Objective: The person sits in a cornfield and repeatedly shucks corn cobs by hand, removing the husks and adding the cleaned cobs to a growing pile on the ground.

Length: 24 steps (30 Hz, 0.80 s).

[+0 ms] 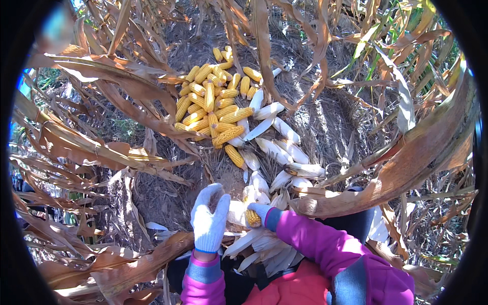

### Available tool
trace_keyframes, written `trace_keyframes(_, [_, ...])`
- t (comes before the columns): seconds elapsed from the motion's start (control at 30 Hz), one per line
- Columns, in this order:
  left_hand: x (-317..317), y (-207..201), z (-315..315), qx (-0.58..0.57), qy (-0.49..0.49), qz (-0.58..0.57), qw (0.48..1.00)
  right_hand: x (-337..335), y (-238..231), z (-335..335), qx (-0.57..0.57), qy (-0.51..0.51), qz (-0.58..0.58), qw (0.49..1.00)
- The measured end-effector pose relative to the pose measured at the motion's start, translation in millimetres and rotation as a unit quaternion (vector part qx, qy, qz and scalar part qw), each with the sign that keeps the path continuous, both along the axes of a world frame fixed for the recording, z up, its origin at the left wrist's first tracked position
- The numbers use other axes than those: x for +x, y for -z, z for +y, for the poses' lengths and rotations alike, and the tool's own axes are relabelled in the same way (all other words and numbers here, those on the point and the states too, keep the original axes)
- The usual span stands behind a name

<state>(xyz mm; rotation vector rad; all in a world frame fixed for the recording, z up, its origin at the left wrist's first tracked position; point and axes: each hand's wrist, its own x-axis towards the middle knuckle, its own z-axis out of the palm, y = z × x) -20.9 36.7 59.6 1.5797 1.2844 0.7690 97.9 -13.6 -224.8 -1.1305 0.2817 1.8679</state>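
My left hand (pixel 209 223), in a white knitted glove, is raised with its thumb apart from its fingers and nothing visible between them. To its right, my right hand (pixel 261 210), also gloved, is closed around an ear of corn (pixel 252 218). Yellow kernels show on the lower end of that ear, and pale husk lies close about it. Loose pale husks (pixel 259 246) are heaped just below, by my lap. Beyond my hands lies a pile of bare yellow corn cobs (pixel 209 96) on the soil. Several ears still in pale husks (pixel 290 150) lie to the pile's right, reaching toward my right hand.
Dry brown corn stalks and leaves (pixel 117 81) crowd the left side. One large bent leaf (pixel 406 168) arches across the right, close to my right arm. Bare soil with dry straw (pixel 157 203) lies between the rows. A dark trouser leg (pixel 351 218) shows beside my right sleeve.
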Motion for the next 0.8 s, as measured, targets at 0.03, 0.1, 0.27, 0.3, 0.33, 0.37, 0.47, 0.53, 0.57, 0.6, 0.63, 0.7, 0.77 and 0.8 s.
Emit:
trace_keyframes(0.03, [-0.1,-7.2,-1.7,-0.032,-0.010,-0.039,0.999,-2.1,-13.6,12.1,-0.019,-0.004,-0.032,0.999])
trace_keyframes(0.1, [4.6,-11.8,-5.6,-0.100,-0.033,-0.122,0.987,13.8,-54.9,77.2,0.028,-0.010,-0.089,0.996])
trace_keyframes(0.27, [3.2,-16.4,-5.2,-0.125,-0.001,-0.074,0.989,81.0,-140.9,271.7,0.337,0.045,-0.090,0.936])
trace_keyframes(0.3, [1.4,-16.5,-5.4,-0.146,0.003,-0.073,0.987,97.8,-165.0,293.6,0.357,0.047,-0.071,0.930])
trace_keyframes(0.33, [-1.3,-20.8,-7.0,-0.165,0.001,-0.071,0.984,102.2,-173.6,311.1,0.371,0.065,-0.088,0.922])
trace_keyframes(0.37, [-2.0,-26.5,-7.3,-0.187,0.003,-0.070,0.980,110.0,-163.0,321.9,0.421,0.064,-0.152,0.892])
trace_keyframes(0.47, [5.2,-49.1,-6.3,-0.233,0.006,-0.151,0.961,166.5,-76.8,329.3,0.404,-0.126,-0.591,0.686])
trace_keyframes(0.53, [4.4,-50.5,1.7,-0.237,0.067,-0.166,0.955,189.7,5.4,315.2,0.312,-0.213,-0.754,0.537])
trace_keyframes(0.57, [-4.2,-40.7,2.0,-0.240,0.087,-0.186,0.949,168.5,21.1,293.9,0.208,-0.209,-0.750,0.592])
trace_keyframes(0.6, [-2.0,-35.4,6.3,-0.245,0.089,-0.203,0.944,162.8,30.6,287.5,0.178,-0.250,-0.776,0.551])
trace_keyframes(0.63, [0.0,-31.7,10.9,-0.249,0.092,-0.219,0.939,156.4,41.0,285.9,0.149,-0.288,-0.798,0.508])
trace_keyframes(0.7, [6.0,-26.1,19.1,-0.257,0.099,-0.250,0.928,146.7,60.1,292.4,0.214,-0.274,-0.837,0.422])
trace_keyframes(0.77, [12.7,-23.0,26.3,-0.261,0.111,-0.276,0.919,130.2,52.0,307.7,0.270,-0.282,-0.836,0.385])
trace_keyframes(0.8, [15.4,-21.1,29.8,-0.271,0.120,-0.263,0.918,123.9,48.4,317.2,0.274,-0.315,-0.815,0.402])
